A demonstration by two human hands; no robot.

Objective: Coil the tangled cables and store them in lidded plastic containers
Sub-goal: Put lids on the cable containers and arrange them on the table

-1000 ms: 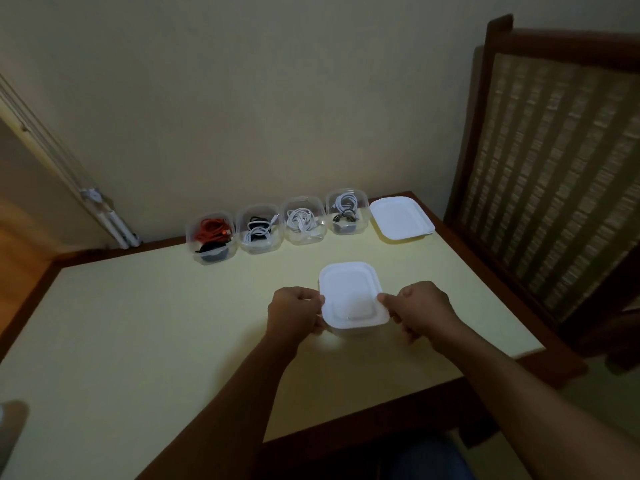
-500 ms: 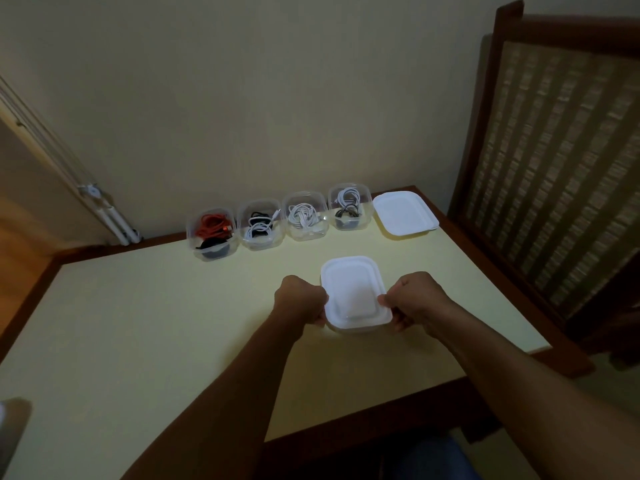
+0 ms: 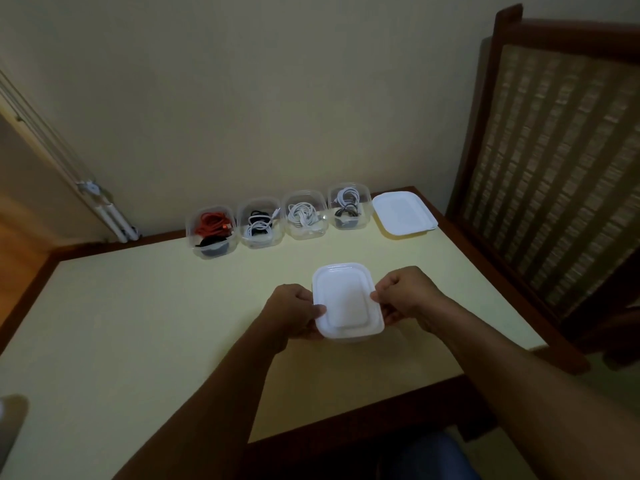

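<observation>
A clear plastic container with a white lid [image 3: 347,299] sits near the middle of the cream table [image 3: 138,323]. My left hand [image 3: 294,311] grips its left side, thumb on the lid's edge. My right hand [image 3: 403,294] grips its right side, fingers curled over the rim. What lies inside is hidden by the lid. Along the wall stands a row of several open containers: one with an orange and a black cable [image 3: 212,232], one with black and white cables [image 3: 259,223], one with white cable [image 3: 304,215], one with white and dark cables [image 3: 348,206].
A stack of spare white lids [image 3: 403,213] lies at the far right corner, beside the row. A wooden chair with a woven back [image 3: 554,161] stands close to the table's right edge. White pipes [image 3: 114,220] lean in the left corner.
Both hands have shifted their hold on the lidded container: thumbs now lie on the lid's edges instead of fists beside it. The container stays in about the same spot.
</observation>
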